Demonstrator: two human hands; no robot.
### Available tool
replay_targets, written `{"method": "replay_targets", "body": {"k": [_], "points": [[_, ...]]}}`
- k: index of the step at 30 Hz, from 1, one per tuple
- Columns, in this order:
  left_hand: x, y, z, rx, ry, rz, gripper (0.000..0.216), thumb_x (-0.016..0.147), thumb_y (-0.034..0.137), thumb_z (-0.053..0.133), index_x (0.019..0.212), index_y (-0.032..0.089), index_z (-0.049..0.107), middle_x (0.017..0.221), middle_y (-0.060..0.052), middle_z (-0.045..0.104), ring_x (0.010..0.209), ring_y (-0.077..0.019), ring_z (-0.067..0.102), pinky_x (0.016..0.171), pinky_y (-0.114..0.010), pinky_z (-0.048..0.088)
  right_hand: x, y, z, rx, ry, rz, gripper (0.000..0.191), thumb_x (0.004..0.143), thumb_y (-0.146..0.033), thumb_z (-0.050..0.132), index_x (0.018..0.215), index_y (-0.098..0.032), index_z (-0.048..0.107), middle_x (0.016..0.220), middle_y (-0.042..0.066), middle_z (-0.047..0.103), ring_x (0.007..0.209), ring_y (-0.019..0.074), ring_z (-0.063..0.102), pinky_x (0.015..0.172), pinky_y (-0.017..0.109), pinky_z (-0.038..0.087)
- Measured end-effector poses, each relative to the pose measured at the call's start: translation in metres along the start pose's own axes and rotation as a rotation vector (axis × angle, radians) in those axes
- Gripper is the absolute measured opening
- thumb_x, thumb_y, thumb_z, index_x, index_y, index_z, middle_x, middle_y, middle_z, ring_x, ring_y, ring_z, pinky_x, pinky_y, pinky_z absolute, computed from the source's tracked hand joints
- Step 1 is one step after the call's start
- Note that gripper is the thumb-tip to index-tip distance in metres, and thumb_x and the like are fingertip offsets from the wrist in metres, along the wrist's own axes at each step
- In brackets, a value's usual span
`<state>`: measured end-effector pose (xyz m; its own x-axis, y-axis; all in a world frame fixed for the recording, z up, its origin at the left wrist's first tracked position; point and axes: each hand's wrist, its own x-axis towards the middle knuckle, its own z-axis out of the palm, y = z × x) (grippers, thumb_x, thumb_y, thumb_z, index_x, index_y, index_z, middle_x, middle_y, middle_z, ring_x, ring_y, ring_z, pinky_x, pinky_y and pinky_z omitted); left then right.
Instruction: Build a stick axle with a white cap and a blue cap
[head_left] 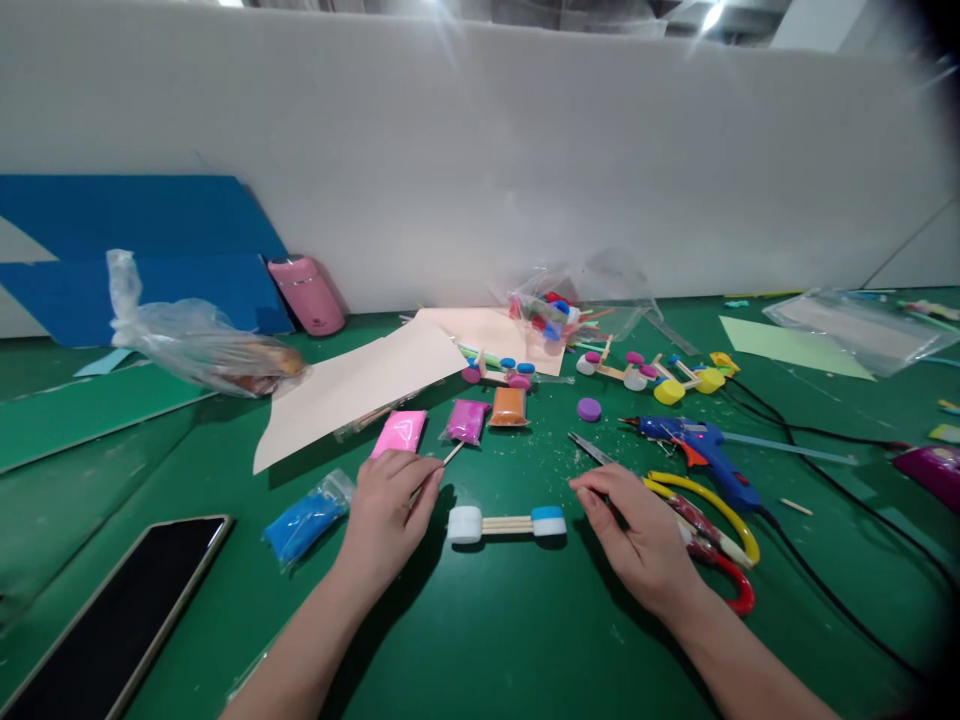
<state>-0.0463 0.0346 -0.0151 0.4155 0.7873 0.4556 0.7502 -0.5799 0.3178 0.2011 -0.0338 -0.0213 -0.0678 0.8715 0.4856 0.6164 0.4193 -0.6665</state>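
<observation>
My left hand [391,512] has its thumb and forefinger pinched on a thin pale stick [454,453], which points up and right. My right hand [637,545] is closed in a pinch, and whatever its fingertips may hold is too small to make out. Between my hands lies a small piece made of wooden sticks [507,525], with white caps [465,525] at its left end and a blue and white cap pair [549,521] at its right. Close to my right hand are scissors [739,590] with yellow and red handles, their blades partly hidden by the hand.
A blue glue gun [705,455] trails a black cord on the right. Clay packets in pink [400,432], purple [466,422], orange [509,407] and blue [307,520] lie around. Small cap-wheeled stick cars [622,372] stand behind. A phone [120,615] lies at front left.
</observation>
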Motion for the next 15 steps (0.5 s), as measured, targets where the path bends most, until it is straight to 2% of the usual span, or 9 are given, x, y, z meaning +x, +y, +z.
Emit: {"method": "replay_targets", "body": {"k": [5,12,15], "points": [[-0.0013,-0.0016,-0.0047,0.042,-0.003,-0.001,0.019,0.082,0.022,0.045,0.080,0.015,0.063,0.075,-0.006,0.064,0.073,-0.0193,0.056,0.064,-0.032,0.039,0.0007,-0.0009,0.0006,-0.003,-0.011,0.007,0.013,0.085,-0.017,0.044,0.091,-0.021,0.055,0.085,0.006,0.060,0.079,0.0185,0.057,0.071,0.032,0.045],[-0.0088,-0.0054,-0.0103,0.357,-0.130,0.045,0.018,0.080,0.025,0.048,0.076,0.019,0.064,0.073,-0.006,0.063,0.077,-0.0235,0.053,0.063,-0.035,0.035,0.0013,-0.0007,0.0015,-0.002,-0.020,-0.007,0.013,0.085,-0.019,0.044,0.089,-0.020,0.056,0.084,0.006,0.060,0.076,0.0185,0.057,0.068,0.031,0.045],[-0.0090,-0.0024,-0.0099,0.400,-0.149,0.051,0.018,0.081,0.025,0.047,0.077,0.019,0.064,0.073,-0.006,0.063,0.077,-0.0231,0.052,0.064,-0.035,0.035,0.0007,-0.0002,0.0020,0.011,-0.032,0.005,0.012,0.084,-0.018,0.045,0.090,-0.020,0.055,0.084,0.006,0.059,0.077,0.0177,0.056,0.068,0.030,0.045]]}}
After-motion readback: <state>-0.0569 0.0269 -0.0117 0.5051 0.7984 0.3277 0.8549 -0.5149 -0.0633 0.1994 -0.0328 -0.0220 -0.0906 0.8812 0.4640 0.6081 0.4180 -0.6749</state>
